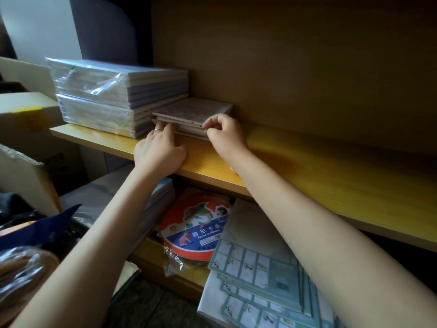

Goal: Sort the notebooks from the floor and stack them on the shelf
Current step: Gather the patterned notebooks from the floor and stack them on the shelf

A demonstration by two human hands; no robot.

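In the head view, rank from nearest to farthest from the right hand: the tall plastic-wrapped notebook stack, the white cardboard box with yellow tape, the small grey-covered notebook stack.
1. Small grey-covered notebook stack: pinched at its corner by the right hand.
2. Tall plastic-wrapped notebook stack: just to its left.
3. White cardboard box with yellow tape: far left.

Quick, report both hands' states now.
Left hand: open, fingertips pressing the front edge of the small stack of thin grey-covered notebooks on the yellow wooden shelf.
Right hand: closed, pinching that stack's near right corner.
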